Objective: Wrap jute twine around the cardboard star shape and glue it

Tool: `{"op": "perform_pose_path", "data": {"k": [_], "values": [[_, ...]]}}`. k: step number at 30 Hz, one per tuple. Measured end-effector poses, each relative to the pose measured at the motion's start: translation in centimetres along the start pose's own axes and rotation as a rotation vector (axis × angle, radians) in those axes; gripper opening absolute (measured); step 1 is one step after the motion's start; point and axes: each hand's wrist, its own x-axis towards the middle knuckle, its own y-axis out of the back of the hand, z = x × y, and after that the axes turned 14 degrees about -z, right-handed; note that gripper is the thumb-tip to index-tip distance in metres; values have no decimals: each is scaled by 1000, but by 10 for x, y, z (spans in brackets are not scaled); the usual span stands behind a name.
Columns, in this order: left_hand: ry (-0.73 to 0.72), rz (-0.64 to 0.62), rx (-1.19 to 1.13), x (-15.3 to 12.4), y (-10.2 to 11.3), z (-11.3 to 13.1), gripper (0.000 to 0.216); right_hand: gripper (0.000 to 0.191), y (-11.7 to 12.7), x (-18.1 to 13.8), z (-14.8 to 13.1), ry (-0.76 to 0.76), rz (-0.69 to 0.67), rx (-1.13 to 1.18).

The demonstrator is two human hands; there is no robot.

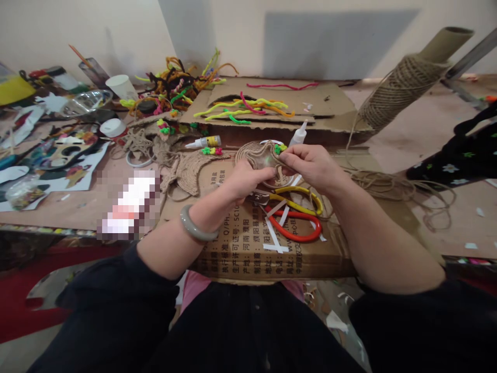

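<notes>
My left hand (243, 181) and my right hand (310, 165) meet over a flat cardboard box (240, 243) on my lap. Both pinch a small round piece wound in jute twine (264, 158), which carries a green fuzzy bit (279, 148) at its top right. My left wrist wears a grey-green bangle (196, 225). Just below my hands lie red-handled scissors (297, 228) and yellow-handled pliers (297, 199) among white paper strips. A woven twine mat (194, 168) lies to the left of my left hand.
Two small glue bottles (204, 142) (298, 134) stand behind my hands. Coloured pipe cleaners (240, 108) lie on torn cardboard, with a tangled heap (174, 83) further back. A big twine spool (399, 88) leans at right, loose twine (388, 184) below it. Paper cutouts and a white cup (122, 85) fill the left.
</notes>
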Motion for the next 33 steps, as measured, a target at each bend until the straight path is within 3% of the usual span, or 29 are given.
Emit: {"op": "perform_pose_path", "data": {"k": [7,14,33], "values": [[25,24,-31,-4,-5,8,8,28,0,-2,-3,20,25,-253],[8,12,-41,-4,-6,9,9,28,0,-2,-4,62,25,-362],[6,29,-31,-1,-5,7,11,25,-3,-1,-2,60,37,-335]]}}
